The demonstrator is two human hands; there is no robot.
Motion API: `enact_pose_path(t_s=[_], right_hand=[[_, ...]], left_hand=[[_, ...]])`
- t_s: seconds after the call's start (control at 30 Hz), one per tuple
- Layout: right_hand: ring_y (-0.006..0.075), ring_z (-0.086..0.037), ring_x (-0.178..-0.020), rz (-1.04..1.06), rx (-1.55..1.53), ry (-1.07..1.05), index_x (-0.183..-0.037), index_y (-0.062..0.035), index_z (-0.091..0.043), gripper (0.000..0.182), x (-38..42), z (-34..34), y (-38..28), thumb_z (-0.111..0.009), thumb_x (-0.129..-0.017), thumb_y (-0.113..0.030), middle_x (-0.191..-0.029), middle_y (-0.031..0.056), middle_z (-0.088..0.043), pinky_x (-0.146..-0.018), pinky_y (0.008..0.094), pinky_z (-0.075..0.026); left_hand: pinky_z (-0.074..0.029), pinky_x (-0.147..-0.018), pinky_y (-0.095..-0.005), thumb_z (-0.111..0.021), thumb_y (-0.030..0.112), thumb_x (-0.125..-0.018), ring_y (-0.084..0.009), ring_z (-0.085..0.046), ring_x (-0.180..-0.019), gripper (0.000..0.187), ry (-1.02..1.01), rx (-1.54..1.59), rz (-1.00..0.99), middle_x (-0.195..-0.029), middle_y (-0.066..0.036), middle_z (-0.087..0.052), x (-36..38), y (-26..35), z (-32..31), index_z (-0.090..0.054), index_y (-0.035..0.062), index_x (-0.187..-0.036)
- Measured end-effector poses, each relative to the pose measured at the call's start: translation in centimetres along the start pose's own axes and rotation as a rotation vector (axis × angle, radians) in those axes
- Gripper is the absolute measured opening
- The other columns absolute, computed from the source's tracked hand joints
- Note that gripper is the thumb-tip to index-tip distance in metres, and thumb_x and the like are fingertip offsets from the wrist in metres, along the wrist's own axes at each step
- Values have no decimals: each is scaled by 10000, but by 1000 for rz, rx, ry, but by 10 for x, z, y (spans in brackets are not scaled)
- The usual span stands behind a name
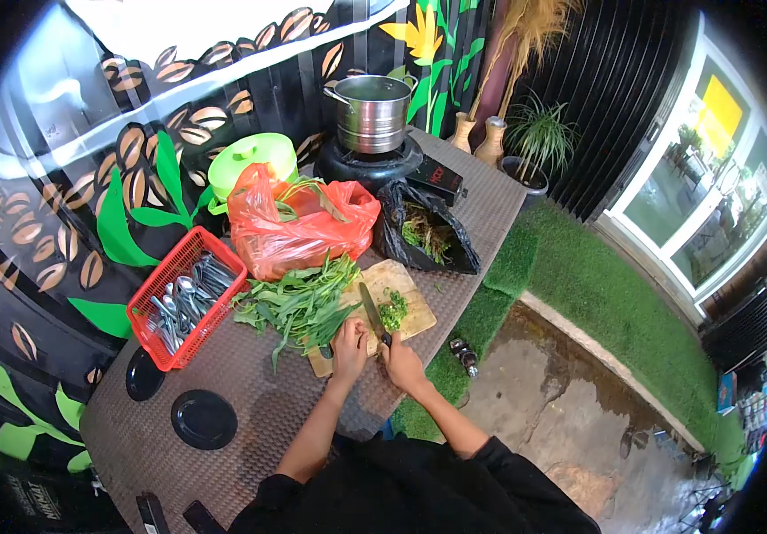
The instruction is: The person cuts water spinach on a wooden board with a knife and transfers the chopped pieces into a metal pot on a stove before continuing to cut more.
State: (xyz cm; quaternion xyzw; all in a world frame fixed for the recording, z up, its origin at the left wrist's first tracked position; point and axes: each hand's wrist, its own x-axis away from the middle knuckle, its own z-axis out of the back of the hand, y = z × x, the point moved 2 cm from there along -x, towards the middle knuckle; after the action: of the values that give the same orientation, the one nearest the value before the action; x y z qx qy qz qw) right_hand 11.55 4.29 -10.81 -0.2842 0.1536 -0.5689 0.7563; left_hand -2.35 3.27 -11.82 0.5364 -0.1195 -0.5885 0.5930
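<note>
While the left hand [349, 347] presses down, fingers curled, on the stems of a bunch of leafy greens [302, 305], the right hand [399, 358] is clenched around the handle of a knife [373, 313], whose blade lies across the wooden cutting board [413, 311]. The greens sprawl over the board's left end and spill onto the table [250, 374]; a small heap of chopped greens [392, 310] sits on the board just right of the blade.

Crowding the far edge of the board, an orange plastic bag [299, 227] with more leaves in it touches the greens, and a black plastic bag [428, 233] holding trimmings lies beside it. Behind them stand a green lidded container [252, 158] and a steel pot [371, 113] on a black burner [367, 165], with a dark box [437, 181] near it. Left of the greens, a red basket [186, 298] full of spoons sits close by. Two black round lids [204, 418] lie on the near part of the table, well apart from the board. Potted plants [539, 133] stand past the table's far corner, above a strip of green turf [597, 294].
</note>
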Motion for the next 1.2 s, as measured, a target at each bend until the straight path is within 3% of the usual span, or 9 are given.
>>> enact_pose_path(t_s=[0.07,0.23,0.4,0.5,0.67,0.87,1.2], right_hand=[[486,-579,-725,86,-108,57,-1026,16,-381,327,0,11,5,-440,-947,-296,-704,304,-579,-606,534,-459],[472,-575,-709,94,-209,150,-1032,-20,-419,291,-4,33,23,-455,-949,-297,-715,282,-580,-583,545,-426],[427,-606,-693,46,21,233,-1035,-73,-477,262,-15,67,42,-473,-938,-316,-723,243,-610,-592,524,-459],[407,-616,-671,91,108,245,-967,-56,-529,274,-27,79,57,-466,-939,-321,-709,219,-625,-597,508,-480],[424,-612,-666,83,165,212,-932,-15,-527,307,-44,67,78,-450,-952,-311,-699,243,-619,-589,514,-487],[453,-597,-665,138,57,177,-962,7,-521,310,-36,47,80,-434,-964,-291,-687,278,-597,-573,533,-481],[460,-585,-795,105,-225,55,-956,20,-557,313,-17,25,57,-451,-957,-275,-805,284,-610,-703,534,-457]], left_hand=[[-489,-714,-322,-620,-65,-775,-224,-606,-796,271,-6,-1,60,-905,-129,-569,-4,7,0,-502,4,-1008],[-502,-754,-319,-617,-63,-772,-232,-623,-848,186,-106,53,77,-911,-121,-587,-21,9,-16,-555,-2,-937],[-498,-754,-347,-646,-42,-731,-289,-598,-916,170,-102,81,50,-937,-131,-612,-30,21,-9,-602,12,-886],[-495,-764,-354,-707,-3,-688,-302,-590,-925,307,-63,-98,-26,-1020,-142,-585,-22,19,-5,-611,21,-979],[-503,-773,-342,-802,17,-582,-269,-582,-899,658,-248,-45,235,-1112,-158,-531,-17,10,-18,-554,38,-1191],[-523,-697,-320,-833,18,-539,-224,-588,-847,805,-315,-37,239,-1121,-134,-527,-33,13,-31,-521,69,-1279],[-513,-689,-311,-834,23,-525,-226,-635,-732,556,-214,43,216,-965,-150,-631,-39,-14,-41,-674,31,-1057]])
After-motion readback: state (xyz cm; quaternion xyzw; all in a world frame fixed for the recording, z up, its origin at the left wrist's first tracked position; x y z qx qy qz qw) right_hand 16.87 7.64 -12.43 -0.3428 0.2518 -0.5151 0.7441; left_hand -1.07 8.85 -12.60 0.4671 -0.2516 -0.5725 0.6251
